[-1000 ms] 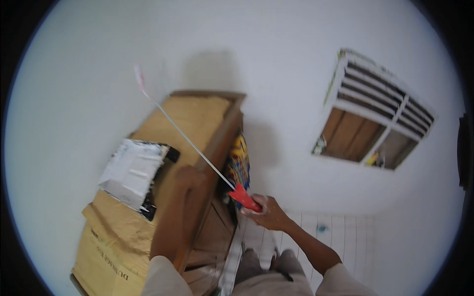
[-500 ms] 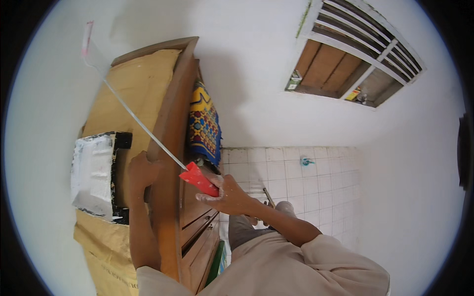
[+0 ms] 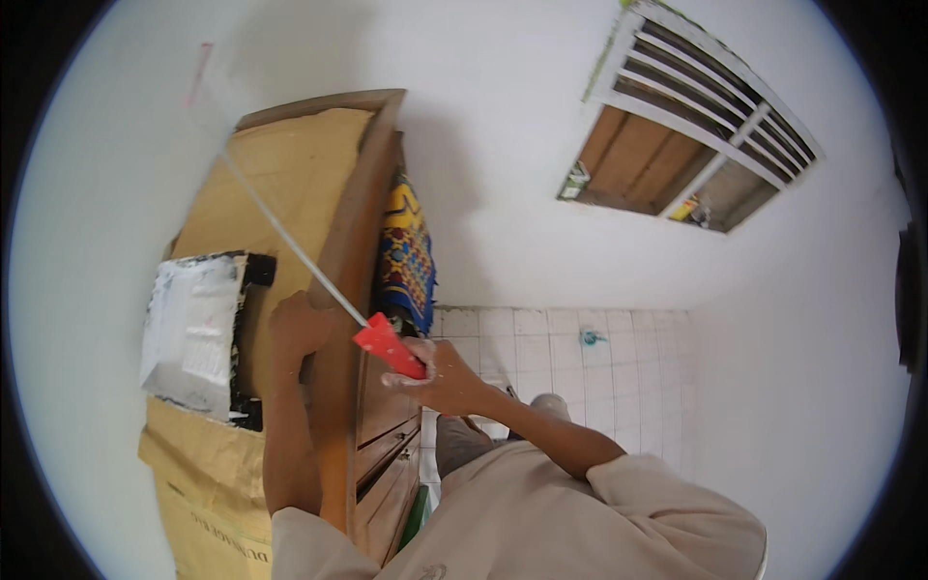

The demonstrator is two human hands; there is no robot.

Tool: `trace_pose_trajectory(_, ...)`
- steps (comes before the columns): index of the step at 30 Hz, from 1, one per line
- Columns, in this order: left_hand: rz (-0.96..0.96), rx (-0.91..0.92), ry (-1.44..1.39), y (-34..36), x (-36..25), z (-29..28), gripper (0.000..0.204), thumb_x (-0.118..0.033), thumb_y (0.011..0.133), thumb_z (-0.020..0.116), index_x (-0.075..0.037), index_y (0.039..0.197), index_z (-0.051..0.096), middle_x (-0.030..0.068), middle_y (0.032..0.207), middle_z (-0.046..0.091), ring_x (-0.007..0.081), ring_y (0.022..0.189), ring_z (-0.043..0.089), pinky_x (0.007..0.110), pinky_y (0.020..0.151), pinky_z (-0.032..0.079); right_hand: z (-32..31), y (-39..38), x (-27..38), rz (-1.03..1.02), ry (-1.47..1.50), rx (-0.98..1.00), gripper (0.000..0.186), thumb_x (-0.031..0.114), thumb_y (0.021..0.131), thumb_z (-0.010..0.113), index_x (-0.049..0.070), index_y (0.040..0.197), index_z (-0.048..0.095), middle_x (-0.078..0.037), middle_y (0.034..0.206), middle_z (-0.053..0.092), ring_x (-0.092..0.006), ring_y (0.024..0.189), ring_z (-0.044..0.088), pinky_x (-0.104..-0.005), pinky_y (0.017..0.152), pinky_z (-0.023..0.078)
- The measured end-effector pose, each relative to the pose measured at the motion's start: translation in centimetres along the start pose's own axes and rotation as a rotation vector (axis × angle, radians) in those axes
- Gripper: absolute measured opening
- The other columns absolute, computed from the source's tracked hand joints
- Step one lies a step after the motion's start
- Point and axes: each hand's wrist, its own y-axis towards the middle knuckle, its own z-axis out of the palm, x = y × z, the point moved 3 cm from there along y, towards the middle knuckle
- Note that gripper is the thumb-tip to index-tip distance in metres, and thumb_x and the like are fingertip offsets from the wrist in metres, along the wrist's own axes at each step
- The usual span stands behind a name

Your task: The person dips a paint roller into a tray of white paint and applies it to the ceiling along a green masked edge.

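My right hand (image 3: 440,377) is closed around the red handle (image 3: 390,346) of a paint roller, with white paint smears on the fingers. The roller's long thin metal rod slants up and left across the wooden cabinet (image 3: 350,242). At its end, a slim whitish-pink roller head (image 3: 200,74) is at the white wall, blurred. My left hand (image 3: 300,324) is bent over the cabinet's top edge, its fingers curled there and partly hidden. Beside it, a paint tray (image 3: 193,324) coated in white, with black edges, lies on brown paper (image 3: 280,159) covering the cabinet top.
A patterned blue and yellow cloth (image 3: 406,253) hangs at the cabinet's far side. A louvred window (image 3: 710,126) with small items on its sill is set in the wall at upper right. Below are white floor tiles (image 3: 619,372) with a small teal object (image 3: 592,337).
The whole view has shifted slightly, putting the cabinet and tray further right in the picture. The roller head has moved a little rightward too. Both hands keep their holds.
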Motion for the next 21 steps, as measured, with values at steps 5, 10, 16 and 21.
trace_pose_trajectory(5,0.007,-0.031,-0.002,1.7,2.2,1.5,0.06,-0.044,0.069,0.067,0.008,0.1,0.062,0.0276,0.101,0.064,0.0402,0.099,0.061,0.045,0.087,0.048,0.6,0.9,0.6,-0.07,0.014,-0.031,0.028,0.023,0.081,0.071,0.001,0.09,0.057,-0.007,0.064,0.048,-0.012,0.059,0.043,-0.0309,0.054,0.039)
trace_pose_trajectory(10,0.008,-0.054,-0.012,1.7,1.8,1.8,0.066,-0.047,0.069,0.068,0.007,0.104,0.061,0.0286,0.107,0.062,0.0397,0.104,0.06,0.044,0.089,0.048,-0.1,1.6,2.8,-0.053,-0.017,-0.043,0.027,0.023,0.082,0.07,0.001,0.084,0.055,-0.007,0.062,0.046,-0.0111,0.059,0.042,-0.0316,0.055,0.038)
trace_pose_trajectory(16,-0.02,-0.044,-0.041,1.5,1.6,1.5,0.073,-0.052,0.067,0.068,0.009,0.107,0.06,0.0296,0.109,0.061,0.041,0.107,0.058,0.045,0.091,0.047,-1.5,1.4,3.9,-0.128,-0.08,-0.088,0.028,0.023,0.081,0.07,0.0,0.08,0.053,-0.009,0.061,0.045,-0.0158,0.058,0.042,-0.0334,0.055,0.038)
trace_pose_trajectory(21,0.006,-0.037,-0.03,2.1,1.4,1.8,0.068,-0.048,0.067,0.066,0.009,0.105,0.06,0.0304,0.107,0.061,0.042,0.105,0.059,0.046,0.09,0.047,-3.8,2.3,4.5,-0.29,-0.134,-0.108,0.028,0.023,0.082,0.069,0.0,0.08,0.053,-0.008,0.061,0.047,-0.0158,0.057,0.046,-0.0328,0.055,0.039)
